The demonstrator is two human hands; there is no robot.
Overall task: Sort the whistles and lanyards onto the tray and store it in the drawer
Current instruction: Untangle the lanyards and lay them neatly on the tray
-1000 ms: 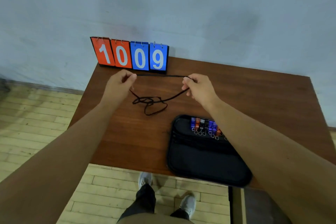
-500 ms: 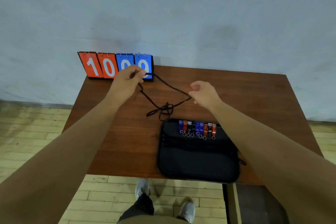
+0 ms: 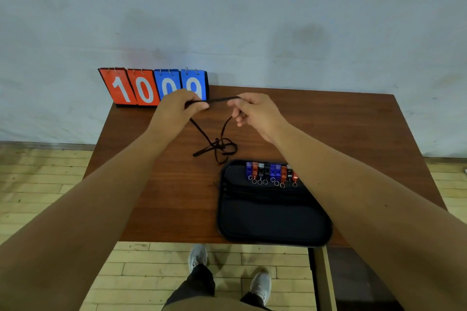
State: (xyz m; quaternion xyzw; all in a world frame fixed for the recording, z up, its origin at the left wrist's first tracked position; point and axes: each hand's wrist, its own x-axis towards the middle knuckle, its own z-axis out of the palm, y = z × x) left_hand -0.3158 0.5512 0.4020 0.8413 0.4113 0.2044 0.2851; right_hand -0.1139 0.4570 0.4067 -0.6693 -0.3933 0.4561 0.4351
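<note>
A black lanyard (image 3: 217, 147) hangs in a loop above the brown table (image 3: 353, 134), its tangled lower end resting on the wood. My left hand (image 3: 177, 108) pinches one end of the cord and my right hand (image 3: 255, 111) pinches it a short way along, with a taut stretch between them. A black tray (image 3: 273, 217) lies at the table's front edge, below my right forearm. Along its far rim stands a row of several blue, red and black whistles (image 3: 271, 171) with small metal rings.
A flip scoreboard (image 3: 141, 87) reading 1009 stands at the table's back left against the pale wall. The table's right half shows bare wood. Wooden floor and my shoes (image 3: 227, 270) are visible below the front edge.
My right hand, open half a second ago, has closed on the lanyard and moved up toward my left hand. The cord is now stretched short between both hands.
</note>
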